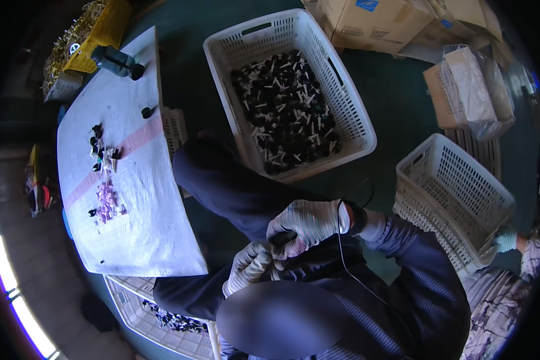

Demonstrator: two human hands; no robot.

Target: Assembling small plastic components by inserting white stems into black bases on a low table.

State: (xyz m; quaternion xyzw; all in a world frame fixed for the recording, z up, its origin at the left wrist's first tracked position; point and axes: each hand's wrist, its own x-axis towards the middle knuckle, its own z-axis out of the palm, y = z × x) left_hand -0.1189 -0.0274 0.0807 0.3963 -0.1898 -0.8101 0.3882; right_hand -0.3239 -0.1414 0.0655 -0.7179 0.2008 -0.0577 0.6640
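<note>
My left hand (246, 269) and my right hand (311, 224), both in pale knitted gloves, meet in front of my body above my lap. The fingers of each are closed in a pinch, and the fingertips nearly touch. Something small and dark seems to be between them, but the gloves hide what it is. A dark band circles my right wrist, and a thin cord (349, 269) hangs past it. To the left, a white board (132, 228) with a pink stripe holds a cluster of small black-and-white parts (105, 157) and a heap of pinkish pieces (107, 202).
A white crate (359, 123) of black-and-white parts stands ahead. A dark bottle (113, 61) lies at the board's far end. Another white crate (111, 288) sits below the board. At right are a pale crate (429, 228), cardboard boxes (366, 27) and another person's gloved hand (506, 241).
</note>
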